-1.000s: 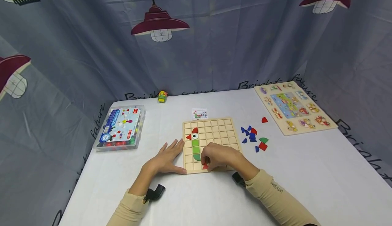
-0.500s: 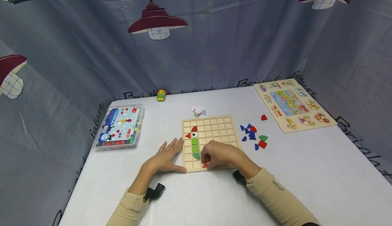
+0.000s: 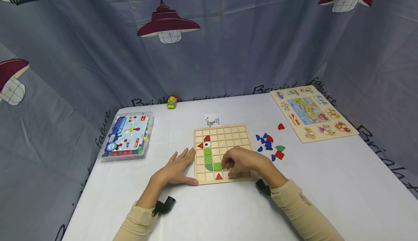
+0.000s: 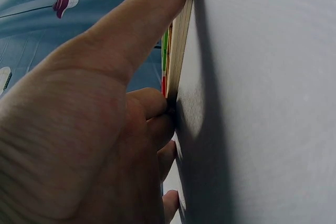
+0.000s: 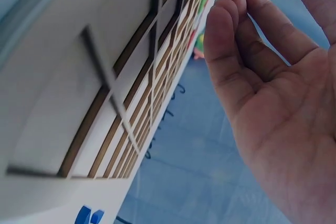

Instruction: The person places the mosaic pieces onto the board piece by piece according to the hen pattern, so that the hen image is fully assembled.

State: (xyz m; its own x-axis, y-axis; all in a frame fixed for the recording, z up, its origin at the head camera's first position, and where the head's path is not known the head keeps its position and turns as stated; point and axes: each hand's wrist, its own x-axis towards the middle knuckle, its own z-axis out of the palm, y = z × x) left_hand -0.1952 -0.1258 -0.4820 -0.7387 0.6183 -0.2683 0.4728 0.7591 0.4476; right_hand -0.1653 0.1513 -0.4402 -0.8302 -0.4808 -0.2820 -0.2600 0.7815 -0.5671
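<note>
A wooden grid board [image 3: 230, 139] lies on the table. On its left part, coloured pieces stand in a column: a red quarter-circle [image 3: 207, 138], a red triangle [image 3: 200, 145], a white eye piece [image 3: 207, 144], two green squares [image 3: 208, 155] and a green quarter-circle [image 3: 209, 167]. Right of that quarter-circle is another green square [image 3: 217, 166], with a red triangle [image 3: 218, 176] below. My left hand [image 3: 177, 168] rests spread along the board's left edge, thumb at its corner. My right hand [image 3: 241, 161] hovers low over the board, bent fingertips right at that green square's edge; nothing shows in its grasp.
Right of the board lie loose blue pieces [image 3: 267, 144], red ones and a green piece [image 3: 280, 148]. A small pattern card [image 3: 212, 120] is behind the board. A clear plastic box [image 3: 127, 135] stands left, a toy figure [image 3: 172, 102] at the back, a picture puzzle board [image 3: 313, 114] back right.
My right hand has shifted right and a little up, uncovering the lower green square and the whole lower red triangle. The left hand stays at the board's edge.
</note>
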